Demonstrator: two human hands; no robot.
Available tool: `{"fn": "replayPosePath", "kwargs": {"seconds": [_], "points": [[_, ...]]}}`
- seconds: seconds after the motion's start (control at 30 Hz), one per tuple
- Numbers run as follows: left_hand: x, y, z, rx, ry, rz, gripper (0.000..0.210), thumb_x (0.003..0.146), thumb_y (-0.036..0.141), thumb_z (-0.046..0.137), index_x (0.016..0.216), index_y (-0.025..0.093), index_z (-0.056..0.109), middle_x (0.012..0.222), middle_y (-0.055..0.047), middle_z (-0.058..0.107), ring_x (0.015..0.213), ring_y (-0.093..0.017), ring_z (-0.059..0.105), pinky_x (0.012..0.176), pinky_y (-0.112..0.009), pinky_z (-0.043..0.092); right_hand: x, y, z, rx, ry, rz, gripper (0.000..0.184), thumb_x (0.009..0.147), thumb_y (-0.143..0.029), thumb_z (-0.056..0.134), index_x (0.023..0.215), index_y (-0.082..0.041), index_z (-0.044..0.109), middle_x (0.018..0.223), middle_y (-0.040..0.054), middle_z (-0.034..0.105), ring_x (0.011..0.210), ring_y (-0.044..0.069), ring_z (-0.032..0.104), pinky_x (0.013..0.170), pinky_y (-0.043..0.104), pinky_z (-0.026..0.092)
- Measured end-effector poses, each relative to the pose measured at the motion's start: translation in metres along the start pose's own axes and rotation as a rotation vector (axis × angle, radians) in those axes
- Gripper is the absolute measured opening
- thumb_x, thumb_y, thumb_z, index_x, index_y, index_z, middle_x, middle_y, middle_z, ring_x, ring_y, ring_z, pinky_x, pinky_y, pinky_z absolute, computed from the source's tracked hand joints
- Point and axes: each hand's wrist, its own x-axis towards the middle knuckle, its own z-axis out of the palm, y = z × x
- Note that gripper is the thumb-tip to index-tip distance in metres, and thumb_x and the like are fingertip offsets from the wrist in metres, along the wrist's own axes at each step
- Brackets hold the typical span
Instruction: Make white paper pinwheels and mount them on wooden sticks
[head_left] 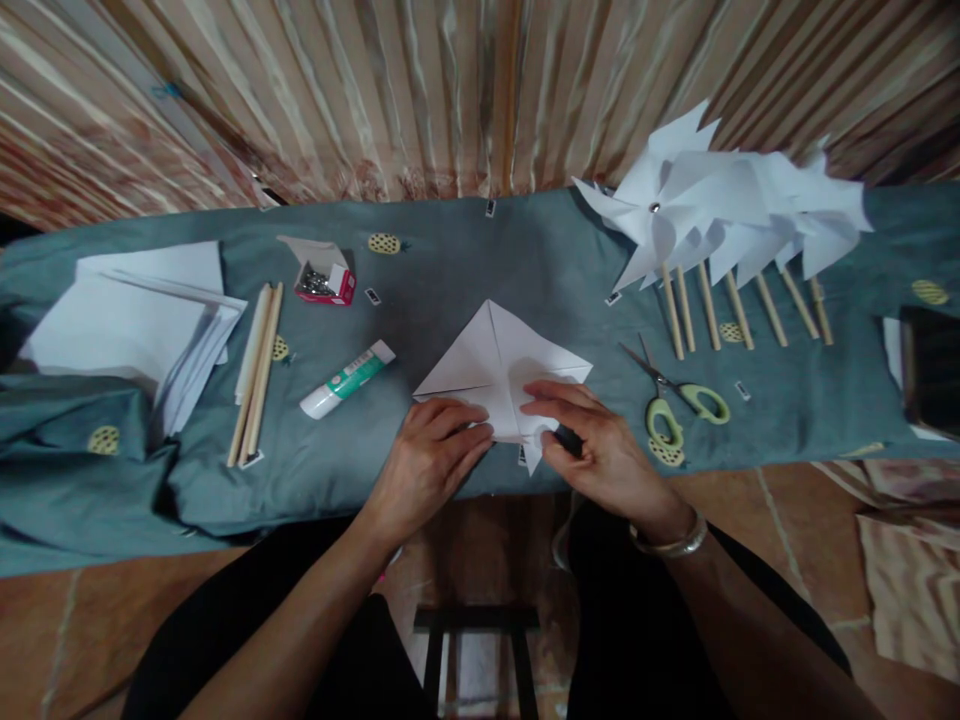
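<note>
A white paper square (480, 345), with cut lines running in from its corners toward the middle, lies on the cloth in front of me. My left hand (435, 450) has its fingers pressed together on the near left edge of the sheet. On the near right side, my right hand (592, 435) curves its fingers and thumb round a lifted part of the paper. A small dark patch shows under its fingers; I cannot make out what it is. Right of this hand lie green-handled scissors (667, 390), blades apart. A glue stick (349, 380) lies to the left.
Several white paper pinwheels (682, 195) on wooden sticks lie at the back right. At left are paper sheets (142, 310), wooden sticks (259, 385) and an open box of pins (325, 283). A dark device (934, 365) lies at the right edge. Curtains hang behind the table.
</note>
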Motion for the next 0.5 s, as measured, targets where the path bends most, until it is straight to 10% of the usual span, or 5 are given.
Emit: {"fn": "replayPosePath", "kwargs": {"seconds": [0.5], "points": [[0.0, 0.003, 0.002, -0.02, -0.014, -0.035, 0.016, 0.095, 0.022, 0.057, 0.102, 0.016, 0.07, 0.103, -0.008, 0.073, 0.098, -0.022, 0.062, 0.087, -0.042, 0.05, 0.006, -0.011, 0.011, 0.293, 0.095, 0.176, 0.005, 0.084, -0.021, 0.067, 0.084, -0.026, 0.07, 0.115, 0.005, 0.069, 0.112, 0.022, 0.062, 0.101, 0.043, 0.047]]}}
